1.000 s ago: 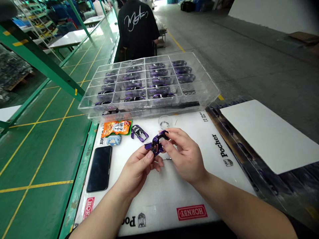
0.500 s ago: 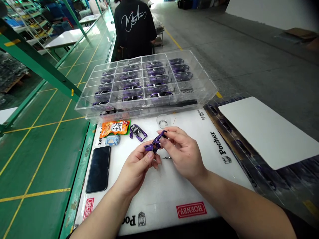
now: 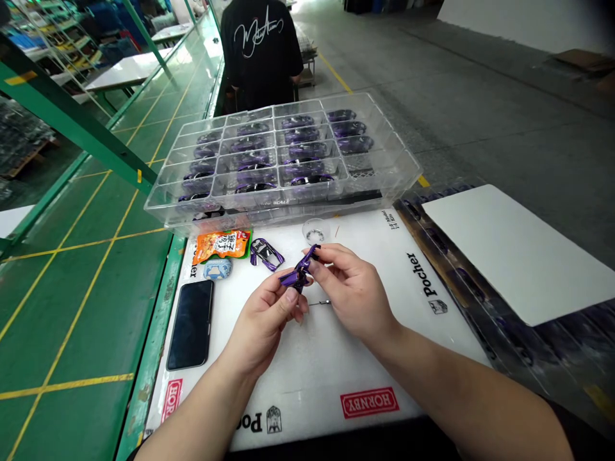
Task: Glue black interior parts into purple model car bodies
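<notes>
Between both hands is a small purple and black model car part [image 3: 296, 278], held above the white mat [image 3: 331, 358]. My left hand [image 3: 271, 314] pinches its lower left side between thumb and fingers. My right hand [image 3: 350, 288] grips the upper right end with thumb and forefinger. Fingers cover much of the part, so its full shape is hidden. A thin metal tool [image 3: 321, 302] lies on the mat just beyond the hands. Farther back rest a purple model car body shell [image 3: 267, 254] and a small clear dish [image 3: 316, 231] with tiny pieces inside.
A clear compartment tray [image 3: 283, 198] of purple car bodies spans the back of the mat. At left lie a phone [image 3: 191, 325], a blue case [image 3: 218, 269] and an orange snack packet [image 3: 222, 246]. A white board [image 3: 519, 253] covers more trays at right. A person [image 3: 262, 54] is ahead.
The purple part has tilted slightly within the fingers. Both hands stay in nearly the same place, and the view has shifted a little.
</notes>
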A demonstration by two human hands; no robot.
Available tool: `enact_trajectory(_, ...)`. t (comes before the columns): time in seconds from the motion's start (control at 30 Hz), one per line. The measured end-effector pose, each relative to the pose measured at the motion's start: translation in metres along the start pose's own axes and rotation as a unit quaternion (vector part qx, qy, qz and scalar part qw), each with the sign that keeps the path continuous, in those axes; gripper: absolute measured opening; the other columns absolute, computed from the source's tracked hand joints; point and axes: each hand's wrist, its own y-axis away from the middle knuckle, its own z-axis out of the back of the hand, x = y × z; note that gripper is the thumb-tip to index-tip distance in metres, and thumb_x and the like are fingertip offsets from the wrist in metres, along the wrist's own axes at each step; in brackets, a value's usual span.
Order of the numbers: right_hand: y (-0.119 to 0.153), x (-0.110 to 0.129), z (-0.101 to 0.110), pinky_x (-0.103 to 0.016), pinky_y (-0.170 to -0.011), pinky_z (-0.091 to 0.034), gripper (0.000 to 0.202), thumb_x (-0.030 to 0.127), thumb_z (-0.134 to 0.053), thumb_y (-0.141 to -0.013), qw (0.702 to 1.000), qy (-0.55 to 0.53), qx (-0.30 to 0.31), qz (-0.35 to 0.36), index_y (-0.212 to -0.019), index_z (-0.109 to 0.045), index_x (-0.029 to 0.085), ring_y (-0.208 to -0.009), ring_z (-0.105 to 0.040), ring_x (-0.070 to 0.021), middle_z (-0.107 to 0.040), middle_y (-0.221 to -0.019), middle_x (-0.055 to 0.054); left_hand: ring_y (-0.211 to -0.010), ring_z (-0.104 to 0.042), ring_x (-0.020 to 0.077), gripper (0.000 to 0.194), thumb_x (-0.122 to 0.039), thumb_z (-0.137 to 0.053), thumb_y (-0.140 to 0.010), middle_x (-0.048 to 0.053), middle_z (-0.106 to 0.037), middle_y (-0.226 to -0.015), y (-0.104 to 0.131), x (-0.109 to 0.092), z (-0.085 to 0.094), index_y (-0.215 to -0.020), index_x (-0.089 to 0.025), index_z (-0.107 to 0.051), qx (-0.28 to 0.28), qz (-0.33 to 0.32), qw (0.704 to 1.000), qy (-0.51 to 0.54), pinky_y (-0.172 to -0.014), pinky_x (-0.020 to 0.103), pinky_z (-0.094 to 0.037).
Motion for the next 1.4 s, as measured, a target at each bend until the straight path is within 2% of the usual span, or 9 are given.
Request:
enact_trajectory(0.17,-0.003,0.000,0.001,-0.031,-0.075,-0.067,0.014,0.038,-0.089,-0.105,1.000,-0.010,-0.001,-0.024,-0.112,-0.094,0.027,-0.093,-0.083,-0.0211,-0.088,-0.107,-0.004,-0.080,-0.065,0.0155,0.049,-0.049,-0.102,-0.094,0.006,-0.078,-0.100,0.001,-0.002,-0.001,-0.129,-0.019,-0.086,-0.008,-0.002,1.000,0.013,-0.071,0.027,-0.051)
enact_trajectory(0.4,-0.005,-0.005,0.006,-0.036,-0.085,-0.072,0.020,0.042,-0.088,-0.105,1.000,0.016,0.002,-0.019,-0.118,-0.096,0.029,-0.111,-0.086,-0.0263,-0.090,-0.125,-0.008,-0.079,-0.067,0.0134,0.044,-0.051,-0.103,-0.092,0.010,-0.081,-0.121,0.000,-0.004,-0.002,-0.119,-0.019,-0.089,-0.012,0.009,0.999,0.043,-0.069,0.026,-0.053)
enact_trajectory(0.6,-0.005,-0.006,0.006,-0.037,-0.083,-0.072,0.031,0.054,-0.089,-0.105,0.999,0.026,0.022,-0.023,-0.121,-0.094,0.029,-0.118,-0.084,-0.0289,-0.087,-0.131,-0.009,-0.079,-0.068,0.0137,0.046,-0.049,-0.104,-0.092,0.007,-0.080,-0.107,-0.001,-0.004,-0.002,-0.123,-0.019,-0.089,-0.023,0.012,0.998,0.056,-0.068,0.024,-0.054)
enact_trajectory(0.77,-0.006,-0.003,0.010,-0.046,-0.107,-0.070,0.053,0.073,-0.075,-0.111,0.999,0.000,0.024,-0.049,-0.134,-0.090,0.027,-0.116,-0.083,-0.0283,-0.088,-0.126,-0.009,-0.078,-0.070,0.0145,0.042,-0.052,-0.100,-0.096,0.011,-0.082,-0.113,0.000,-0.004,-0.002,-0.115,-0.017,-0.088,-0.001,0.027,0.997,0.077,-0.066,0.024,-0.056)
enact_trajectory(0.87,-0.010,0.000,0.016,-0.047,-0.113,-0.066,0.047,0.070,-0.076,-0.113,0.998,-0.013,0.021,-0.050,-0.134,-0.090,0.030,-0.115,-0.082,-0.0270,-0.087,-0.121,-0.006,-0.077,-0.071,0.0155,0.044,-0.054,-0.098,-0.097,0.011,-0.082,-0.104,0.001,-0.004,-0.003,-0.112,-0.015,-0.086,0.023,0.061,0.994,0.090,-0.066,0.024,-0.057)
enact_trajectory(1.03,-0.020,0.007,0.027,-0.040,-0.091,-0.064,0.036,0.062,-0.081,-0.111,0.999,0.049,0.019,0.013,-0.106,-0.093,0.029,-0.102,-0.078,-0.0253,-0.085,-0.108,-0.006,-0.078,-0.074,0.0170,0.044,-0.054,-0.097,-0.097,0.011,-0.082,-0.102,0.001,-0.004,-0.003,-0.110,-0.013,-0.084,0.027,0.102,0.989,0.100,-0.066,0.025,-0.061)
enact_trajectory(1.13,-0.022,0.010,0.030,-0.037,-0.078,-0.062,0.040,0.064,-0.082,-0.110,0.998,0.058,0.029,-0.008,-0.103,-0.091,0.026,-0.085,-0.074,-0.0223,-0.082,-0.095,-0.004,-0.077,-0.076,0.0186,0.045,-0.056,-0.094,-0.100,0.013,-0.083,-0.097,0.002,-0.004,-0.002,-0.111,-0.013,-0.084,0.028,0.110,0.988,0.105,-0.068,0.027,-0.062)
enact_trajectory(1.27,-0.021,0.011,0.030,-0.036,-0.076,-0.061,0.043,0.066,-0.081,-0.109,0.996,0.077,0.047,-0.001,-0.102,-0.090,0.025,-0.084,-0.075,-0.0226,-0.084,-0.094,-0.004,-0.076,-0.076,0.0195,0.048,-0.059,-0.094,-0.099,0.013,-0.084,-0.094,0.003,-0.004,-0.001,-0.111,-0.013,-0.086,0.027,0.106,0.989,0.095,-0.069,0.028,-0.062)
enact_trajectory(1.4,-0.019,0.012,0.027,-0.036,-0.072,-0.056,0.039,0.060,-0.078,-0.112,0.993,0.111,0.037,0.015,-0.096,-0.086,0.025,-0.078,-0.071,-0.0212,-0.080,-0.088,-0.003,-0.098,-0.078,0.0244,0.050,-0.059,-0.097,-0.095,0.014,-0.085,-0.117,0.002,-0.003,0.001,-0.121,-0.017,-0.088,-0.039,0.062,0.997,0.014,-0.073,0.029,-0.062)
